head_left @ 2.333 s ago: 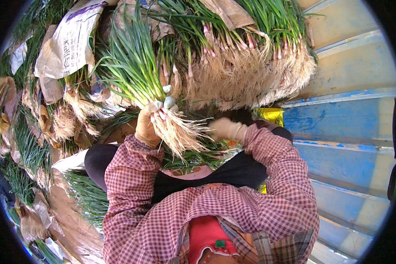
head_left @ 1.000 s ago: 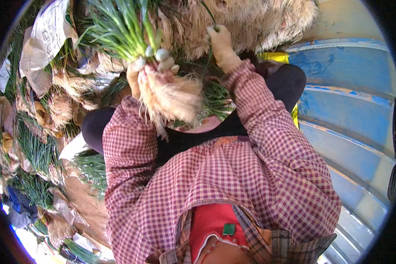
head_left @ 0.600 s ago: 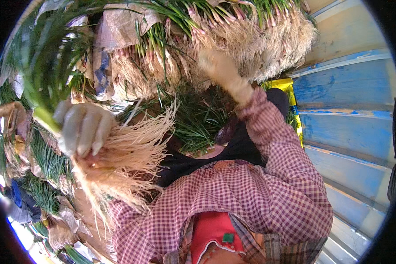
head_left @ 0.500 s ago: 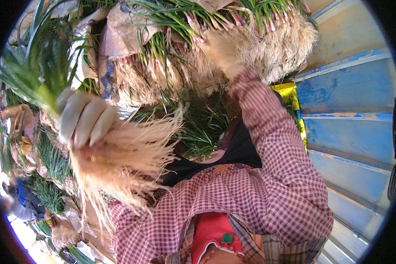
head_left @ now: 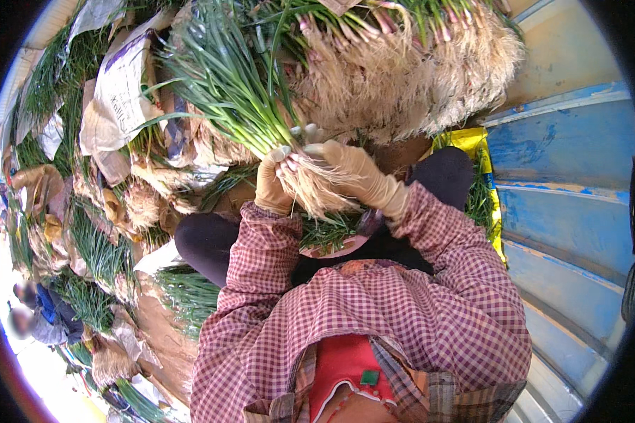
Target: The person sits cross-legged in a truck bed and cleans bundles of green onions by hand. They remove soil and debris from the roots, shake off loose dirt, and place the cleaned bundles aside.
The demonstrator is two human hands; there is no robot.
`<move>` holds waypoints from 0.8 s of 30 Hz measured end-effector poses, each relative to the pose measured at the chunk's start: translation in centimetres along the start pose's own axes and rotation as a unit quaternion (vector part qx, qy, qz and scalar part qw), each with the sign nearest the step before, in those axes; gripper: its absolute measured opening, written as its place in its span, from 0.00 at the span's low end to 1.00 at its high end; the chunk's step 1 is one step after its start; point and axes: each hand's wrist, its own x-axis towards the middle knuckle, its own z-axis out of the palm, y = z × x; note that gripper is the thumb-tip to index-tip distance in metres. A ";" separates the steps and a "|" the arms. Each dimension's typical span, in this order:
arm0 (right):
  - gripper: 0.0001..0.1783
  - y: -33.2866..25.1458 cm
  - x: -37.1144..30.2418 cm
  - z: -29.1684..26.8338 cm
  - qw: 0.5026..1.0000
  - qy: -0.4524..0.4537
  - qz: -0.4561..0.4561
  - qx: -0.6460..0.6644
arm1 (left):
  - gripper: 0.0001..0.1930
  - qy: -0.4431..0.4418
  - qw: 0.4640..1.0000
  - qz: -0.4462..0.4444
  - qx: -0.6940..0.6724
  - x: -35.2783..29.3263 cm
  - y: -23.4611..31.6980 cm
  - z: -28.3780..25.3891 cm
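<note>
A bunch of spring onions [head_left: 254,116] with long green leaves is held in front of me, leaves toward the far left. Its pale roots [head_left: 314,187] hang toward my lap. My left hand [head_left: 273,185], in a pale glove, is closed round the bunch at the small pinkish-white bulbs. From the other side my right hand [head_left: 346,166], gloved too, closes on the bulbs and upper roots; its fingers are partly hidden. Beyond it lies a big heap of spring onions [head_left: 416,70], roots facing me.
Blue metal wall panels [head_left: 557,148] rise on the right, beside a yellow bag [head_left: 476,155] with greens in it. More bundles [head_left: 102,240], some wrapped in paper [head_left: 116,95], cover the left. A person [head_left: 46,314] sits far left. Loose greens [head_left: 328,233] lie near my lap.
My left hand has brought its bunch from the left to the middle. My right hand has come back from the heap to meet it, and both now grip the bunch.
</note>
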 end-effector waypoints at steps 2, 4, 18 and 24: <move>0.14 4.7 -0.3 -0.7 0.975 -0.011 0.051 -0.215 | 0.18 0.010 1.000 0.021 -0.004 -1.1 -0.1 0.9; 0.17 10.2 -0.4 -2.1 0.963 -0.063 0.249 -0.087 | 0.19 -0.053 0.997 0.004 -0.048 -1.6 0.3 0.8; 0.14 7.1 4.5 4.5 0.702 0.061 0.365 0.608 | 0.18 -0.077 0.984 -0.004 -0.163 -4.0 -0.9 0.0; 0.09 3.2 6.6 4.9 0.706 -0.045 0.301 0.639 | 0.15 -0.118 0.956 -0.046 -0.265 -4.1 -1.7 -0.3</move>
